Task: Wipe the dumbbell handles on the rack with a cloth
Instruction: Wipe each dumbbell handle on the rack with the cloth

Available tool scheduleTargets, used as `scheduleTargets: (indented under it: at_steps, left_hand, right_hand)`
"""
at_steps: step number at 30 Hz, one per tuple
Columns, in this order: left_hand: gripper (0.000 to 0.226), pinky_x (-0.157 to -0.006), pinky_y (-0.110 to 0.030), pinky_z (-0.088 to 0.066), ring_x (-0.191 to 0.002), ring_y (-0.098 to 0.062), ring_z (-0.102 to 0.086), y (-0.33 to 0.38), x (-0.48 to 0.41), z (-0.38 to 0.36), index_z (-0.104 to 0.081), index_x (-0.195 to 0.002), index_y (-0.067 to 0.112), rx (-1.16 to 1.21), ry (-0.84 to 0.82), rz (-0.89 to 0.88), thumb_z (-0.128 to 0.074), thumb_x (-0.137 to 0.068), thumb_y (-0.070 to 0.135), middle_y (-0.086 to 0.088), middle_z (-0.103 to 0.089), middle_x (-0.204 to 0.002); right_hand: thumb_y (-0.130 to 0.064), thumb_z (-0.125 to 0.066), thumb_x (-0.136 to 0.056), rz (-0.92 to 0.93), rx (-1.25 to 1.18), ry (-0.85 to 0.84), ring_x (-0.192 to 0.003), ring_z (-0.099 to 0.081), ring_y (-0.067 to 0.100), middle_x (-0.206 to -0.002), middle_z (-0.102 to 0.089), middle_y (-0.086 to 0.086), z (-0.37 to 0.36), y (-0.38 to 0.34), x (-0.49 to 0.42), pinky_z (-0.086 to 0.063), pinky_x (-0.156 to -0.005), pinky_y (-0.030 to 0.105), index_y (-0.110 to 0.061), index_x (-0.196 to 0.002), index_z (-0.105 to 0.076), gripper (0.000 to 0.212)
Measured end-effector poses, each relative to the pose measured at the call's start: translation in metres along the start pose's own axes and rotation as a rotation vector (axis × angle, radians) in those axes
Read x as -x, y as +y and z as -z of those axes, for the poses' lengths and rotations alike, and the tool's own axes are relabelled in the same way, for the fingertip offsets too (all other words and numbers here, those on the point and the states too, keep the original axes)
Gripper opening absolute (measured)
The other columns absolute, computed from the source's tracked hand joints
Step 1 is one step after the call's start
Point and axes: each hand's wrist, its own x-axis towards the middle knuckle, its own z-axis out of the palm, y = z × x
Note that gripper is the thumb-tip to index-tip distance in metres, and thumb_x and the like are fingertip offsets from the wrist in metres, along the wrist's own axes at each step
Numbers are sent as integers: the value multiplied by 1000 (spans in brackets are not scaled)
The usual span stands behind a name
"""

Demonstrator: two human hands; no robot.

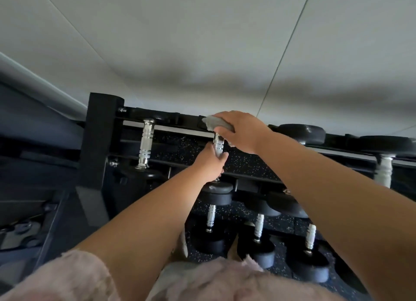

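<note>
A black dumbbell rack [99, 143] runs across the view, its top shelf holding dumbbells with chrome knurled handles. My left hand [211, 163] grips the lower part of the middle chrome handle [218, 144]. My right hand [242, 131] holds a grey cloth [215, 123] against the upper end of that same handle. Another chrome handle [146, 143] lies free to the left, and one more handle [384, 172] shows at the right edge. The far head of the held dumbbell is hidden under the cloth and hand.
The lower shelf carries three smaller dumbbells [211, 217] [258, 227] [310, 237] with black rubber heads. Black weight heads [301, 133] line the top shelf's far rail. A pale wall [202, 41] rises behind the rack. Speckled black flooring [245, 163] shows through the shelves.
</note>
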Motion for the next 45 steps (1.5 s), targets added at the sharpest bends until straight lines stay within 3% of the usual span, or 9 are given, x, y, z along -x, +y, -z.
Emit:
scheduleTargets:
  at_steps: [5, 14, 27, 32, 37, 40, 41, 42, 45]
  left_hand:
    - [35, -71, -45, -67, -78, -23, -75, 2, 3, 1, -45, -131, 14, 0, 18, 17, -57, -107, 38, -9, -68, -104]
    - [34, -69, -44, -66, -68, -18, -70, -1, 0, 4, -43, -131, 15, 9, -38, 4, -54, -108, 37, -9, -69, -97]
    - [40, -87, -50, -63, -97, -29, -73, -8, -7, 8, -42, -132, 18, -10, -124, -5, -56, -105, 45, -11, -67, -116]
    - [47, -94, -52, -60, -105, -32, -71, -10, -10, 7, -39, -138, 14, -6, -154, -9, -54, -106, 45, -13, -66, -121]
    - [52, -92, -54, -60, -105, -35, -71, -10, -11, 7, -35, -142, 11, 16, -173, -5, -54, -106, 42, -19, -68, -121]
    - [51, -91, -54, -60, -102, -33, -72, -11, -12, 6, -35, -142, 13, 23, -171, -21, -55, -105, 43, -17, -67, -120]
    - [51, -91, -54, -61, -102, -33, -72, -10, -11, 6, -36, -142, 13, 27, -167, -22, -55, -105, 42, -16, -66, -120]
    - [49, -90, -53, -61, -102, -33, -72, -10, -11, 6, -37, -140, 13, 34, -164, -24, -56, -106, 42, -16, -66, -119]
    - [44, -89, -49, -62, -104, -33, -72, -10, -10, 7, -39, -137, 12, 40, -175, -14, -56, -107, 39, -16, -66, -121]
  right_hand:
    - [-49, -47, -106, -72, -30, -21, -79, -63, 10, -90, -66, -11, 7, 36, 19, -57, -77, 37, -32, -122, -61, 26]
    - [-44, -39, -110, 71, 0, -27, -85, -63, 11, -96, -66, -10, 6, -10, -27, -48, -71, 28, -29, -132, -60, 34]
    - [-60, -30, -106, -205, 2, -96, -68, -69, 26, -77, -69, 5, 16, -3, -18, -55, -65, 35, -27, -95, -64, 49]
    - [-46, -29, -112, -37, 48, -104, -59, -56, -5, -77, -60, -21, 7, -49, -57, -41, -60, 20, -38, -102, -65, 38]
    - [-48, -29, -108, 52, 384, -330, -90, -64, 14, -100, -70, -16, -13, -60, -84, -55, -84, 34, -35, -103, -69, 42]
    - [-46, -37, -108, 73, 272, -251, -70, -64, 2, -100, -62, -39, 0, -51, -68, -49, -65, 25, -46, -114, -68, 32]
    - [-46, -38, -109, 67, 252, -204, -61, -60, 0, -88, -63, -36, 5, -48, -61, -44, -59, 24, -36, -132, -60, 34]
    - [-48, -38, -109, 46, 262, -166, -59, -58, 1, -81, -64, -28, 8, -42, -55, -43, -58, 26, -25, -107, -68, 38]
    - [-48, -36, -109, -31, 270, -138, -65, -58, 12, -73, -63, -5, 18, -27, -38, -48, -63, 31, -28, -91, -62, 37]
